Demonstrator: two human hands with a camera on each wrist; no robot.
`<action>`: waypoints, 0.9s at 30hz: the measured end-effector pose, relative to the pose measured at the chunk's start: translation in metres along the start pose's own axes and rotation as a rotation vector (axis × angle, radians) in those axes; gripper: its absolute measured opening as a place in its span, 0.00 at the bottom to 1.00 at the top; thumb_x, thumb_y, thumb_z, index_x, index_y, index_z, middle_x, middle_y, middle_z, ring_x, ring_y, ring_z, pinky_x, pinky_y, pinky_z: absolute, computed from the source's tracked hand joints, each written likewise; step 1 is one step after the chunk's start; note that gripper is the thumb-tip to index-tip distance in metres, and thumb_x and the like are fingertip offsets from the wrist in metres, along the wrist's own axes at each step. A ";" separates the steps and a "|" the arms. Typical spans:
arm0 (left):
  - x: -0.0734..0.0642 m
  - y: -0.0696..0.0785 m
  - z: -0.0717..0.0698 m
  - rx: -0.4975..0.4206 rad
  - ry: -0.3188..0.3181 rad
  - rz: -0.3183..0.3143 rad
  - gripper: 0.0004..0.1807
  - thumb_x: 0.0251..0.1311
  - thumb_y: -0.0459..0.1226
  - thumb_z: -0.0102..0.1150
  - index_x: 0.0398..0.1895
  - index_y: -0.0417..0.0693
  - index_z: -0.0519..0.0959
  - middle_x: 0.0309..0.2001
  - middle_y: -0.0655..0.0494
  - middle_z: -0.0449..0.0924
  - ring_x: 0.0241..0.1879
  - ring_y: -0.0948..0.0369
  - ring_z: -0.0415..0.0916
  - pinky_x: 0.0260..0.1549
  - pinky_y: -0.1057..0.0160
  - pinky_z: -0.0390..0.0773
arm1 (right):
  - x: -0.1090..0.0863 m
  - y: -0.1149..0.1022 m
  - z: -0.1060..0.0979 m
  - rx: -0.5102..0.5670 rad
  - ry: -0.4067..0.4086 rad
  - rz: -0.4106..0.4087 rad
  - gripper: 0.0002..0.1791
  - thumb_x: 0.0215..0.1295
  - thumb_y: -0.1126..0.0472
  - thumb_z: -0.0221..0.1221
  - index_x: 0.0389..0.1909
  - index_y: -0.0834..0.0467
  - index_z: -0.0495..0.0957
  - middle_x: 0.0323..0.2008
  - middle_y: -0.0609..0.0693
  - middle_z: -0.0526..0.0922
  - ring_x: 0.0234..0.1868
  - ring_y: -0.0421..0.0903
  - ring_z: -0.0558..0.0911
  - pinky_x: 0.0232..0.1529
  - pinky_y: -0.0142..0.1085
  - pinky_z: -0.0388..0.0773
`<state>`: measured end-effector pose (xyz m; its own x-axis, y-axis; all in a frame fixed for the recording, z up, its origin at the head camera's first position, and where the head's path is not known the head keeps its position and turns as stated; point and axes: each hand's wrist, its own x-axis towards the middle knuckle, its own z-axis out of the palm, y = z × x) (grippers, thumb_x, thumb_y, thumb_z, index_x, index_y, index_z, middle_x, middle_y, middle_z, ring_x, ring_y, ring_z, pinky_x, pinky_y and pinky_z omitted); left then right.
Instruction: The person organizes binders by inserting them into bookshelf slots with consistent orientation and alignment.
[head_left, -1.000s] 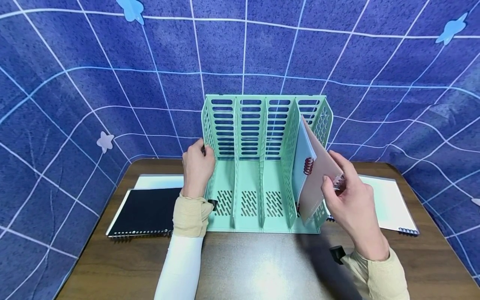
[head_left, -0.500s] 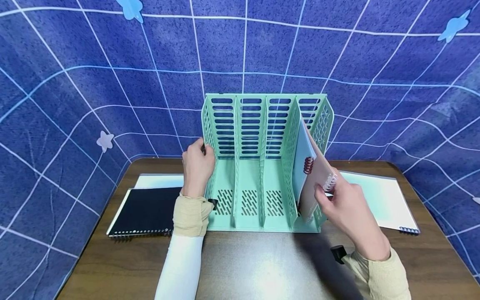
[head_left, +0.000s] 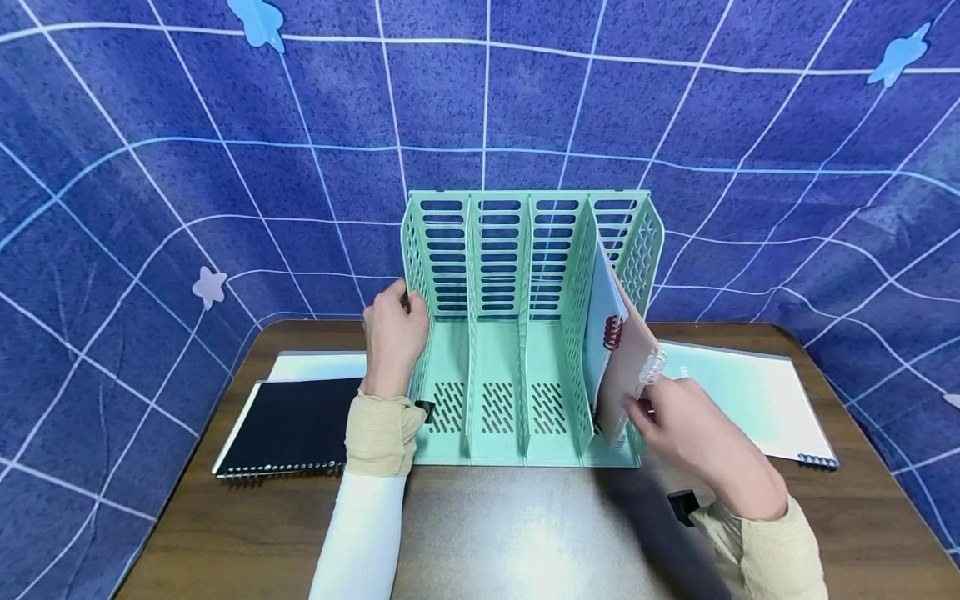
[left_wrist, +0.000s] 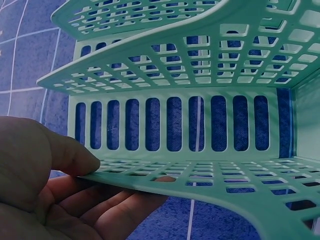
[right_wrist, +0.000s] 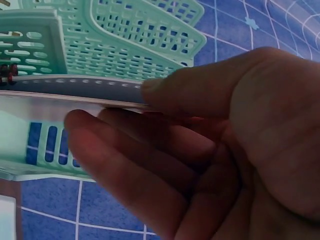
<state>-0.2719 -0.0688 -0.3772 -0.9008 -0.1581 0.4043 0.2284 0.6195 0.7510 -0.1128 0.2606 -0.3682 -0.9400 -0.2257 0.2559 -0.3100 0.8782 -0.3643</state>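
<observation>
A mint-green file organizer [head_left: 495,350] with upright dividers stands at the back of the table. My left hand [head_left: 393,337] grips its left outer wall; in the left wrist view the thumb [left_wrist: 75,155] lies inside the wall and the fingers outside. In the rightmost compartment, a pale pink spiral notebook [head_left: 628,358] leans beside a light blue notebook [head_left: 602,312] with a red coil. My right hand [head_left: 686,425] pinches the pink notebook near its clear coil. In the right wrist view, the thumb [right_wrist: 170,92] is above the notebook's edge and the fingers are below.
Left of the organizer, a black spiral notebook [head_left: 296,421] lies over a white-and-blue one [head_left: 318,364]. A pale notebook [head_left: 757,404] lies flat at right, partly behind my right hand. A blue gridded cloth [head_left: 442,108] hangs behind the wooden table [head_left: 480,517].
My right hand has moved down and left along the pink notebook's coil edge, and the notebook has swung left toward the blue one. The left hand has stayed on the organizer wall.
</observation>
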 end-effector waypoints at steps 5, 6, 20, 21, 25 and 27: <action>-0.001 0.000 0.000 -0.005 -0.006 0.004 0.16 0.74 0.37 0.47 0.24 0.48 0.70 0.17 0.52 0.67 0.16 0.52 0.62 0.20 0.55 0.64 | -0.001 0.002 0.001 0.004 -0.075 0.007 0.11 0.65 0.66 0.64 0.25 0.53 0.75 0.18 0.39 0.71 0.21 0.38 0.69 0.25 0.38 0.70; -0.001 0.001 -0.001 -0.008 -0.009 0.003 0.16 0.75 0.37 0.47 0.24 0.48 0.70 0.17 0.52 0.66 0.15 0.52 0.62 0.20 0.55 0.63 | -0.001 0.003 0.001 0.008 -0.095 0.015 0.12 0.65 0.66 0.64 0.24 0.52 0.75 0.17 0.39 0.70 0.21 0.38 0.68 0.25 0.37 0.69; -0.001 0.000 0.000 -0.011 -0.012 0.005 0.15 0.75 0.37 0.47 0.25 0.48 0.71 0.18 0.52 0.69 0.17 0.52 0.64 0.21 0.55 0.64 | 0.001 0.009 0.008 -0.002 -0.097 -0.060 0.13 0.67 0.67 0.64 0.26 0.50 0.74 0.17 0.37 0.64 0.21 0.36 0.66 0.25 0.35 0.67; -0.001 0.000 0.000 -0.010 -0.011 0.004 0.15 0.75 0.37 0.46 0.25 0.48 0.71 0.18 0.52 0.69 0.17 0.52 0.64 0.21 0.55 0.64 | 0.001 0.009 0.009 -0.003 -0.096 -0.056 0.14 0.68 0.66 0.63 0.26 0.50 0.73 0.17 0.37 0.63 0.21 0.36 0.65 0.25 0.35 0.66; -0.001 0.000 0.000 -0.007 -0.009 0.004 0.15 0.75 0.37 0.46 0.25 0.48 0.71 0.17 0.52 0.68 0.16 0.52 0.64 0.21 0.55 0.64 | 0.003 0.010 0.011 -0.012 -0.089 -0.046 0.16 0.69 0.66 0.62 0.24 0.50 0.69 0.17 0.38 0.60 0.20 0.37 0.64 0.24 0.35 0.65; -0.001 -0.001 0.000 -0.008 -0.006 0.006 0.16 0.74 0.37 0.47 0.24 0.48 0.70 0.17 0.52 0.68 0.16 0.52 0.64 0.20 0.55 0.64 | 0.003 0.010 0.011 -0.014 -0.092 -0.040 0.16 0.69 0.67 0.61 0.23 0.50 0.68 0.17 0.39 0.60 0.20 0.38 0.64 0.24 0.35 0.64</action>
<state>-0.2716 -0.0687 -0.3782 -0.9017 -0.1496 0.4057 0.2366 0.6147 0.7525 -0.1207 0.2640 -0.3813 -0.9363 -0.2976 0.1865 -0.3459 0.8734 -0.3427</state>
